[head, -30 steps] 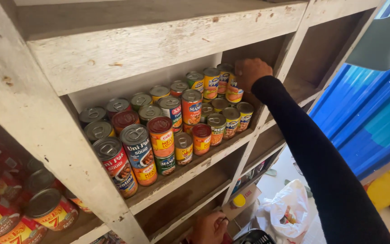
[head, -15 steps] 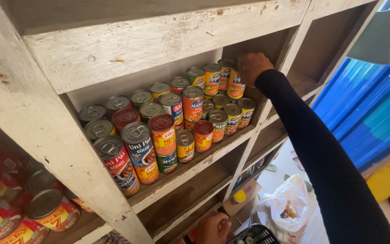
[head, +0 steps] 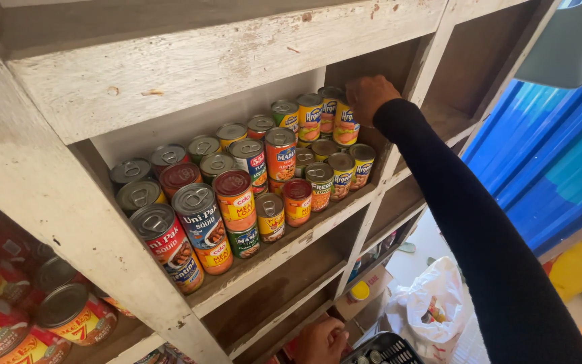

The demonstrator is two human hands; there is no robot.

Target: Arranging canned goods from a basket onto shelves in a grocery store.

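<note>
Right hand [head: 370, 96] reaching deep into wooden shelf [head: 291, 246], grip curled onto top of yellow-labelled can [head: 345, 126] at back right corner of can rows. Left hand [head: 320, 340] low, fisted; contents unclear.

My right hand [head: 370, 96] bare; snug black long sleeve [head: 486, 236] runs down to wrist. Left hand [head: 321, 340] bare, no sleeve visible.

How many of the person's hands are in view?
2. The right hand is on the yellow cans at the shelf's far end; the left hand is low, beside a dark basket.
</note>
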